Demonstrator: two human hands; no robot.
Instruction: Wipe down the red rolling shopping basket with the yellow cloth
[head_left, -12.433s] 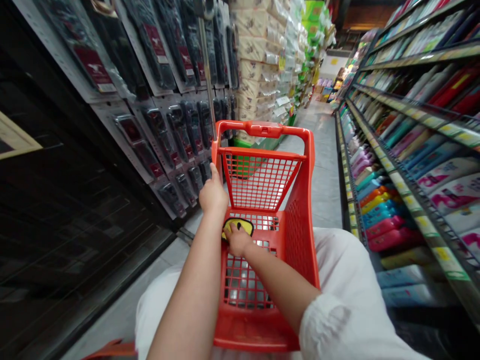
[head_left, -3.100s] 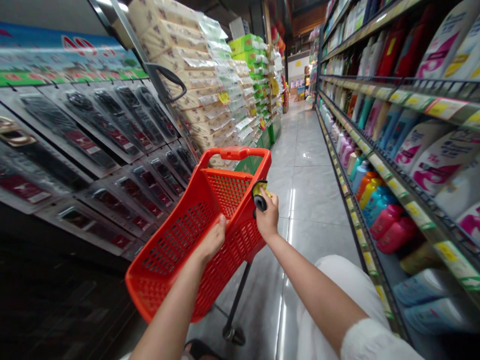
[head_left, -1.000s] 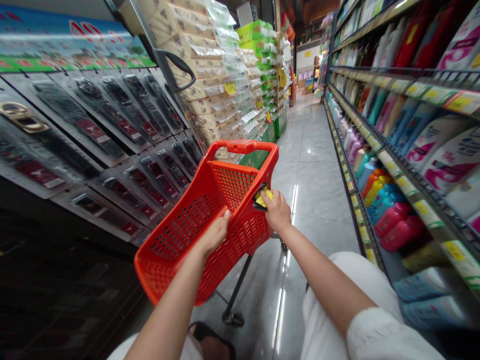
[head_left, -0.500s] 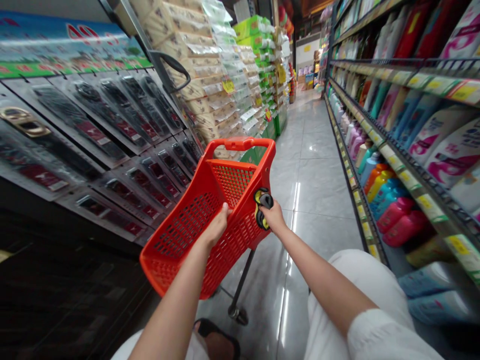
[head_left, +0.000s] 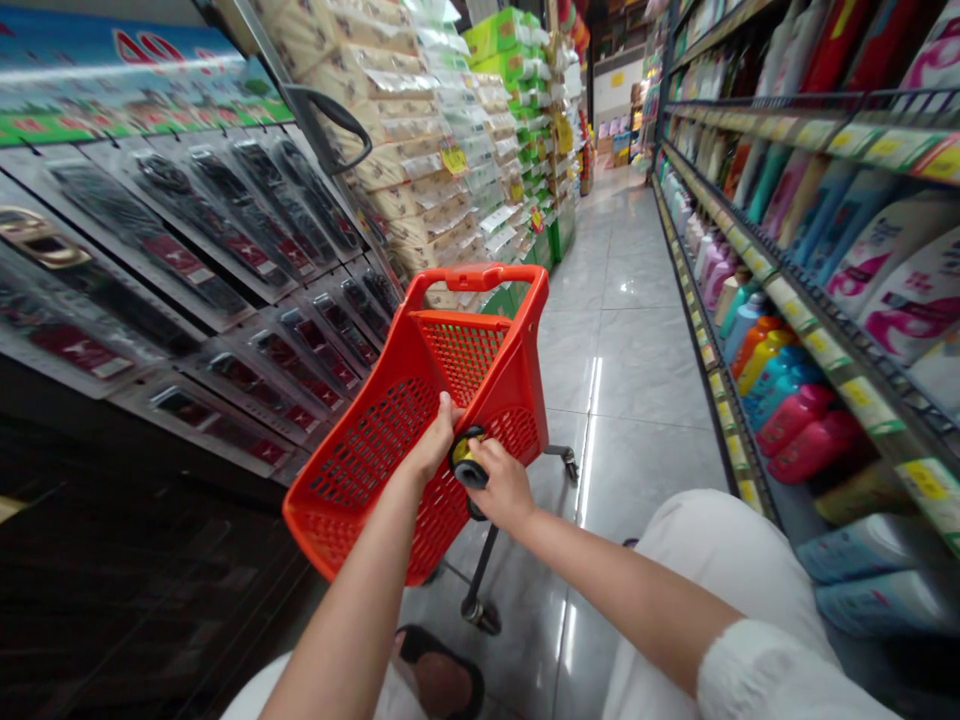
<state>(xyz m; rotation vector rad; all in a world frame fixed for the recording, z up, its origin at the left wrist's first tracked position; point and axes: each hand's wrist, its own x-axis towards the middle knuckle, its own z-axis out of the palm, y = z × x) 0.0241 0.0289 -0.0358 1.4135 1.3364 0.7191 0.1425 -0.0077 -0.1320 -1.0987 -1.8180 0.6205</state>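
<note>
A red plastic shopping cart (head_left: 337, 430) stands tilted in front of me, its basket facing up. My left hand (head_left: 435, 435) is closed over the basket's near rim with the thumb up; its other fingers are mostly hidden. In my right hand (head_left: 504, 483) is a small black-and-yellow thing with rounded black ends (head_left: 470, 460), whose kind I cannot make out. The fingers are closed on it, just outside the basket's near wall and right beside my left hand.
Belts in clear packs hang on a display rack (head_left: 187, 240) at the left. Behind the cart rise stacked packs of paper tissue (head_left: 405, 130). Shelves of bottles (head_left: 780, 400) line the right side. A grey tiled floor (head_left: 637, 350) runs down the aisle.
My right hand has moved left along the cart's near side with the black-and-yellow thing, from the right end to beside my left hand. My left hand has stayed on the rim.
</note>
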